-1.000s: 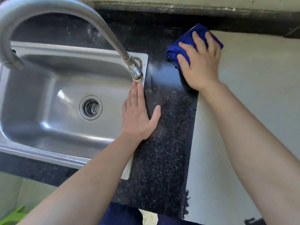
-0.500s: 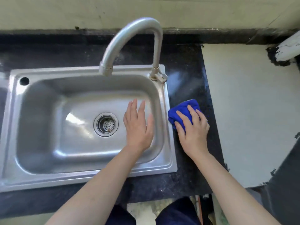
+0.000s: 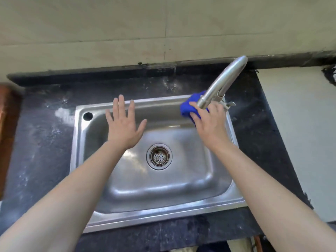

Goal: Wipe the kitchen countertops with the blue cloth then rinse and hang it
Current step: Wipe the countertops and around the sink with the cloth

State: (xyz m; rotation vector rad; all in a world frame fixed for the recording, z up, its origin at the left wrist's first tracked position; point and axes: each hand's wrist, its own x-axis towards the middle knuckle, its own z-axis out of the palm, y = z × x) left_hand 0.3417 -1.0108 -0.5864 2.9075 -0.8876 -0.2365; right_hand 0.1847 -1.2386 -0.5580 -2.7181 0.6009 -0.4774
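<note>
Take the drain as the middle of the dial. The right hand is up at one o'clock, on the back rim of the sink, and the blue cloth is pinned under it. Its fingers lie fairly straight across the wad, pressing rather than clutching. I can't see the thumb, because the faucet rises right over the knuckles.

The cloth pokes out past the fingertips toward eleven o'clock. It's bunched into a lump with no real long axis. The wrist trails back toward five o'clock with the forearm low across the basin.

The left hand holds nothing. It hangs over the basin at eleven o'clock, palm down, fingers spread wide and pointing to twelve, well apart from the cloth.

So the right hand is plainly the working one. I reckon the next stroke has to get round that faucet base, or drag left along the rim. The dark countertop shows a pale smear out at nine o'clock. Rinsing looks some way off.
</note>
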